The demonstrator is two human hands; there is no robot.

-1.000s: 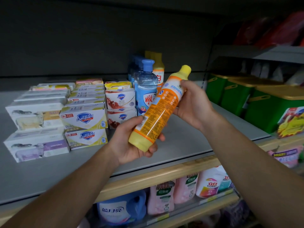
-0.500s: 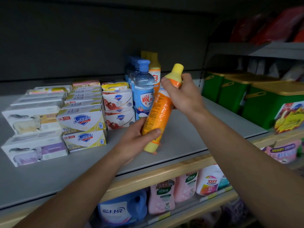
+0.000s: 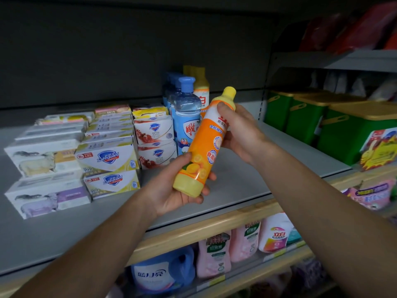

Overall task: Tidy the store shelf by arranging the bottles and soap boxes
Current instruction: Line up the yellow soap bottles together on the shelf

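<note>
You hold the orange bottle (image 3: 205, 143) tilted above the shelf (image 3: 247, 177), left hand (image 3: 178, 190) curled under its base, right hand (image 3: 238, 130) wrapped round its neck, label facing you, apparently to line it up beside the blue bottle (image 3: 186, 117).

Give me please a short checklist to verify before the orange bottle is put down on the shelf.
1. Grip: left hand holds the base of the orange bottle, right hand the upper part: ok.
2. Front label faces the camera: ok.
3. Bottle upright: not ok, it is tilted.
4. Bare space on the grey shelf right of the blue bottle: ok.
5. Yellow cap tightly closed: cannot tell.
</note>
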